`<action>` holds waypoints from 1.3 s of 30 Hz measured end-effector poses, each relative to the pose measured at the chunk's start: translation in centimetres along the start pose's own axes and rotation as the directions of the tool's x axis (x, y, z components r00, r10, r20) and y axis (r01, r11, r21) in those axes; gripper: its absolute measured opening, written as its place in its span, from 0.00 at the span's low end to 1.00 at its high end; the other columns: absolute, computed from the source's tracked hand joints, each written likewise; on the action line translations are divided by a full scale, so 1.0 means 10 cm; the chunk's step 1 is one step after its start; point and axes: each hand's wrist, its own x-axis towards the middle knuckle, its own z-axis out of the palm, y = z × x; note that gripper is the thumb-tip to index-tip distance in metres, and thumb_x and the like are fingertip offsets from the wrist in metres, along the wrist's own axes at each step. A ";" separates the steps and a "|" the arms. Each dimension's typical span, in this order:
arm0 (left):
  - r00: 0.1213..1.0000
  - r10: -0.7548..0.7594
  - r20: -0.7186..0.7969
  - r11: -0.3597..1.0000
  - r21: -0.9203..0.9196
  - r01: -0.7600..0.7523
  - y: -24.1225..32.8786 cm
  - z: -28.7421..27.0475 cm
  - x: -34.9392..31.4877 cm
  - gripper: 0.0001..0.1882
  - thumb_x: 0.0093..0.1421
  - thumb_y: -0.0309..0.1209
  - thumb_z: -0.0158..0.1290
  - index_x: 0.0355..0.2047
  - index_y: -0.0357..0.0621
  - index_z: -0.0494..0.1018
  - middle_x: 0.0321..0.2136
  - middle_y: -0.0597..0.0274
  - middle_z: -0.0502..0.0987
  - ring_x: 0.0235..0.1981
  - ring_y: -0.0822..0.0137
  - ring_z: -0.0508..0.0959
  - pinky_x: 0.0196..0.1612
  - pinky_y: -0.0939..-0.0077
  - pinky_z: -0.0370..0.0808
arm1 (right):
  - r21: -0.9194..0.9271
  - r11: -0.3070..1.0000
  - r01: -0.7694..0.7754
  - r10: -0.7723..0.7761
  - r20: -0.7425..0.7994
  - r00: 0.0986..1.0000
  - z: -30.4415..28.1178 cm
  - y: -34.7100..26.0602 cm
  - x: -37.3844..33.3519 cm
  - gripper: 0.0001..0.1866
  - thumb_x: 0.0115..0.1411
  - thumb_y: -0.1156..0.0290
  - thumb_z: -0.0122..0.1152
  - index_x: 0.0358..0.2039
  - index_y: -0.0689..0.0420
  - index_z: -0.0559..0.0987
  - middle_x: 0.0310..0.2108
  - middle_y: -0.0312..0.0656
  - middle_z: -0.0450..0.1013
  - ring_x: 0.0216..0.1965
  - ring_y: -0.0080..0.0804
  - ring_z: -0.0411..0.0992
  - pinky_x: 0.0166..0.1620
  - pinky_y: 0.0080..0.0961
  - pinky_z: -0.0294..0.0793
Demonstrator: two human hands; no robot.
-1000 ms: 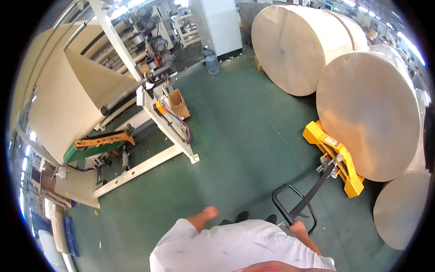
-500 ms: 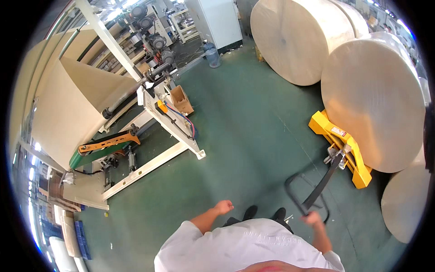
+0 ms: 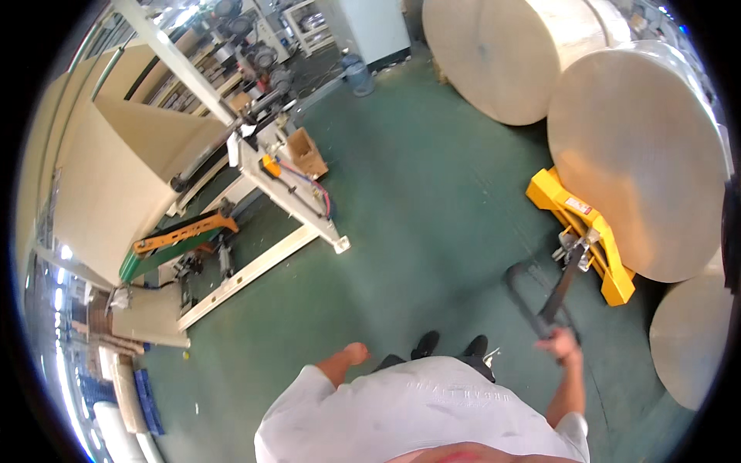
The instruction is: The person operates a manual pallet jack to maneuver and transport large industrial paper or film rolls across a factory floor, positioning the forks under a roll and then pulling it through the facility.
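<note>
My right hand is closed on the near end of a dark handle, its arm stretched out to the right. The handle has a looped grip and slants up to a yellow roll truck. The truck's angled yellow frame stands against the flat end of a large brown paper roll. My left hand hangs beside my body, apart from everything, its fingers curled in with nothing visible in them.
More paper rolls stand at the far right, and another lies nearer. To the left is a cream machine frame with a brown web. A cardboard box and a blue water bottle stand on the green floor.
My right hand and the handle's grip have swung to the right and a little farther away. My left hand has drawn left, closer to my body. The view has shifted slightly.
</note>
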 end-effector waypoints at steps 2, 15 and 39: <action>0.996 0.018 -0.088 0.979 -0.199 -0.035 0.24 -0.26 0.20 0.21 0.68 0.48 0.62 0.48 0.44 0.86 0.48 0.50 0.89 0.51 0.45 0.87 0.55 0.53 0.83 | -0.094 0.995 -0.040 0.037 -0.036 0.999 1.21 0.40 0.21 0.39 0.49 0.43 0.82 0.50 0.64 0.89 0.49 0.60 0.85 0.55 0.51 0.83 0.58 0.48 0.81; 0.991 0.133 -0.033 0.942 -0.308 -0.137 0.65 -0.24 0.53 0.19 0.68 0.44 0.67 0.49 0.42 0.85 0.44 0.54 0.90 0.47 0.56 0.88 0.55 0.61 0.83 | -0.163 0.980 0.116 -0.138 -0.128 0.982 -0.80 -0.27 -0.08 0.37 0.52 0.34 0.77 0.37 0.62 0.89 0.36 0.54 0.86 0.40 0.53 0.84 0.44 0.51 0.81; 0.988 0.023 -0.153 0.809 -0.578 -0.109 0.52 -0.27 0.61 0.21 0.66 0.45 0.68 0.50 0.43 0.85 0.42 0.53 0.90 0.44 0.58 0.89 0.51 0.60 0.84 | -0.183 0.971 -0.155 0.215 0.380 0.900 1.73 0.45 0.59 0.34 0.50 0.36 0.75 0.41 0.57 0.91 0.43 0.49 0.87 0.46 0.46 0.85 0.51 0.49 0.81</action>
